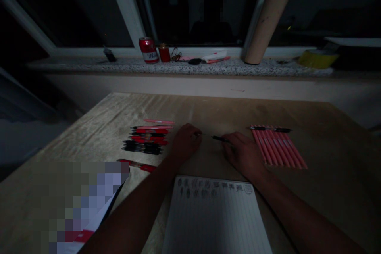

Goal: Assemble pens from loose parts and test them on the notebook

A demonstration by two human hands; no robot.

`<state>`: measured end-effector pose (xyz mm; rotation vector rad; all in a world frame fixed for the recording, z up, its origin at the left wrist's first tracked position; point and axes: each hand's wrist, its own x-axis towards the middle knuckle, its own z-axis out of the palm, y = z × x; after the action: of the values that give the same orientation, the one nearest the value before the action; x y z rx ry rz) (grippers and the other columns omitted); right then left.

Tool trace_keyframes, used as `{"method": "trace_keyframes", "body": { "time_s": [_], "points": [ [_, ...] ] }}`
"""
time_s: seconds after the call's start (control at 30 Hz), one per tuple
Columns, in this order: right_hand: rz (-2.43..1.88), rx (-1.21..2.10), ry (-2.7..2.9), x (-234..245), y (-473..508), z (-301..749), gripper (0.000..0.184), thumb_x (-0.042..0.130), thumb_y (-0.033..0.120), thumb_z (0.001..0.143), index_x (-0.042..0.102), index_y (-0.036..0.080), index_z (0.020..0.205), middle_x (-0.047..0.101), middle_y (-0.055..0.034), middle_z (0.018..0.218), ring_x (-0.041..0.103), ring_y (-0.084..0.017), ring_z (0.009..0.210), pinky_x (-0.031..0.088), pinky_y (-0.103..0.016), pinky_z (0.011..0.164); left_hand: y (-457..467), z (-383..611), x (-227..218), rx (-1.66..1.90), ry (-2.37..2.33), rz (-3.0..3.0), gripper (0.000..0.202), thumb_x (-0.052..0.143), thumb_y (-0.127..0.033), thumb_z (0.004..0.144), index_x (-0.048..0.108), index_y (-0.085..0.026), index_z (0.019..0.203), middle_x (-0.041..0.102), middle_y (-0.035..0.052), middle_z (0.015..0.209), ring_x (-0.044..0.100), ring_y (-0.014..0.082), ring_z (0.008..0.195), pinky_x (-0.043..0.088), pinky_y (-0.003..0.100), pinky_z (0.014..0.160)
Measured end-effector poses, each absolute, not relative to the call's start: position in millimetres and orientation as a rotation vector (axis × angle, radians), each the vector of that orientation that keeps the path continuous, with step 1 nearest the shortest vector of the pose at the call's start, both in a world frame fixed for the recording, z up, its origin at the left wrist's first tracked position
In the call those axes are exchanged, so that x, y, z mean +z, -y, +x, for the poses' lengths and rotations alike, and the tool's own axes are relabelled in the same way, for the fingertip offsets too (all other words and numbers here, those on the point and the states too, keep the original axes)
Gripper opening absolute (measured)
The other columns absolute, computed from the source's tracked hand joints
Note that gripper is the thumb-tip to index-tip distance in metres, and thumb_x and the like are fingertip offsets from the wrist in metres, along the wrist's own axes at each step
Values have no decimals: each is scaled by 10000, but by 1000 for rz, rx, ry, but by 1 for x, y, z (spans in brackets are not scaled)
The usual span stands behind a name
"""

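My left hand (pixel 186 143) and my right hand (pixel 242 152) rest on the wooden table (pixel 98 127), both curled around the ends of a thin black pen (pixel 218 138) that lies between them. Just in front of my arms lies a lined notepad (pixel 216 218) with scribbles along its top row. To the left of my left hand sits a group of red and black pens (pixel 149 139), with one more red pen (pixel 139 165) lying apart nearer me. Right of my right hand lies a row of pink pens (pixel 278 147) with a black pen (pixel 270 129) across its far end.
A stone windowsill (pixel 178 66) behind the table holds a red can (pixel 148 50), a small red jar (pixel 164 52), a cardboard tube (pixel 268 20) and a yellow tape roll (pixel 318 58). A blurred-out package (pixel 80 206) lies at the near left. The room is dark.
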<state>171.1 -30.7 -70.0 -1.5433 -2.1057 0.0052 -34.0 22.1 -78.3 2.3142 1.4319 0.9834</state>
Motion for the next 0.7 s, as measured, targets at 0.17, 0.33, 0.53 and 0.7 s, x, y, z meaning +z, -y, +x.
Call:
{"method": "trace_keyframes", "body": {
  "time_s": [0.17, 0.33, 0.53, 0.7],
  "points": [
    [-1548, 4, 2127, -70, 31, 170, 221, 474, 244, 854, 611, 208, 1023, 631, -68, 924, 587, -206, 867, 449, -306, 744, -27, -32, -82, 945, -1512, 2380, 105, 585, -201, 743, 636, -183, 834, 540, 47, 936, 512, 188, 951, 417, 339, 871],
    [-1541, -4, 2128, -70, 31, 170, 224, 477, 234, 848, 613, 206, 1024, 633, -71, 916, 589, -205, 853, 449, -305, 727, -29, -31, -84, 875, -1565, 2393, 102, 589, -215, 747, 644, -188, 830, 541, 55, 961, 509, 198, 954, 408, 361, 873],
    [-1552, 6, 2123, -71, 31, 169, 226, 482, 233, 843, 610, 211, 1028, 633, -65, 930, 592, -201, 857, 450, -304, 732, -30, -31, -86, 854, -1578, 2419, 96, 588, -229, 754, 639, -190, 825, 545, 52, 947, 504, 202, 955, 402, 369, 869],
    [-1548, 10, 2129, -71, 30, 170, 220, 486, 238, 846, 608, 211, 1027, 632, -65, 947, 589, -200, 864, 449, -305, 735, -29, -30, -84, 808, -1584, 2437, 109, 586, -237, 756, 641, -189, 837, 543, 58, 956, 502, 208, 945, 402, 380, 863]
  ]
}}
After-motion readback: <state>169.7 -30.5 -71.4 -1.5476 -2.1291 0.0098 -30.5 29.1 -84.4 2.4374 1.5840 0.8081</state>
